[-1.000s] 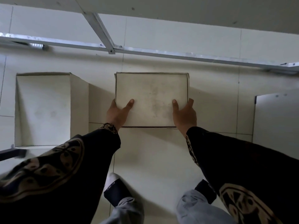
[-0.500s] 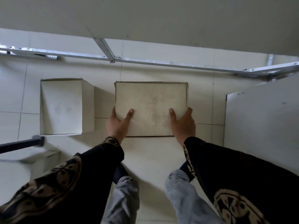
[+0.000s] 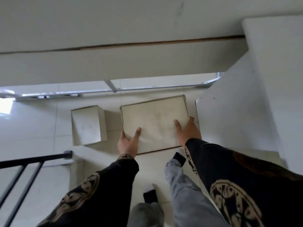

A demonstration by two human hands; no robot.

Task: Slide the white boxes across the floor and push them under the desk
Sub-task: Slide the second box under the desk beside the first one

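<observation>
A flat white box [image 3: 154, 118] with a smudged lid lies on the tiled floor, turned slightly askew. My left hand [image 3: 127, 142] grips its near left corner, thumb on the lid. At its near right corner my right hand [image 3: 187, 132] holds the edge the same way. A smaller, taller white box [image 3: 86, 125] stands on the floor to the left, a short gap away. The white desk top [image 3: 114, 63] spans the upper view, its near edge just beyond the flat box.
A metal frame bar [image 3: 114, 90] of the desk runs across the floor behind the boxes. A white panel [image 3: 237, 112] stands close on the right of the flat box. A black metal rack [image 3: 32, 159] is at the lower left. My legs and feet are below.
My view has pulled back and up, so the desk top now fills the upper view. The flat box has rotated slightly and sits nearer the right panel. Both hands keep their hold.
</observation>
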